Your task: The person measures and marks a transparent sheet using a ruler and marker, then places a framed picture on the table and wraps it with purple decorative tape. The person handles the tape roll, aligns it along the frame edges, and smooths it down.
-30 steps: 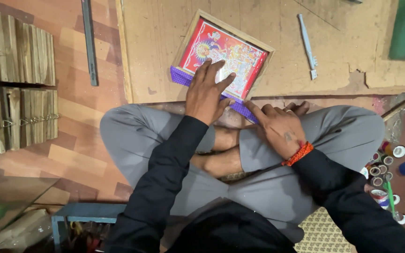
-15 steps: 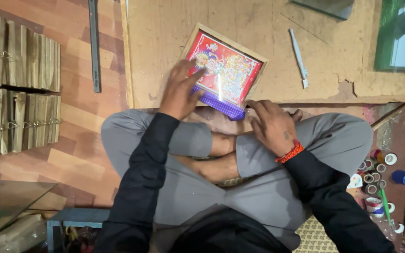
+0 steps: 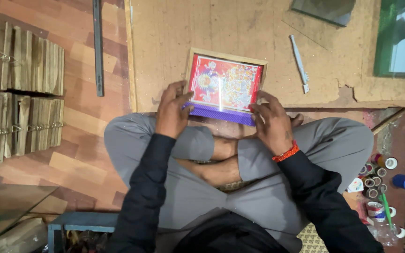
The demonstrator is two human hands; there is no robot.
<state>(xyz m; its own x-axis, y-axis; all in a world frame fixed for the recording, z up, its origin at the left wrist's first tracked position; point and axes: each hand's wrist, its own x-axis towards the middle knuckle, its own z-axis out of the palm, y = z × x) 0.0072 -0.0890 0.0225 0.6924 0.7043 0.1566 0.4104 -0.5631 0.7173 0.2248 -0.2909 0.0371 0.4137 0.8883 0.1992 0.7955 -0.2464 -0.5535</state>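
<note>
The person is sitting cross-legged in the lower middle of the frame and is holding a small rectangular picture in a pale wooden frame (image 3: 225,84), its glossy face printed in red and gold with a purple band along the near edge. The picture is lying just above centre, on the near edge of a large brown board (image 3: 174,42) that is filling the upper half of the frame. Its long axis is running left to right, slightly tilted so the right end is sitting a little lower.

The framed picture is lying directly ahead of both hands, between them, and neither hand is clearly nearer. The left hand (image 3: 172,110) is pressing against the lower left corner, fingers half curled and spread, thumb on the purple band. The right hand (image 3: 270,119), with an orange thread band at the wrist, is cupping the lower right corner, fingers loosely bent along the right edge. Both hands are touching the frame rather than closing fully around it.

A thin grey metal tool (image 3: 299,63) is lying on the board to the right of the picture, well apart from the right hand. Stacks of wooden frames (image 3: 19,89) are standing at the left of the frame, and rolls of tape (image 3: 376,180) are gathering at the lower right, beside the person's knee.
</note>
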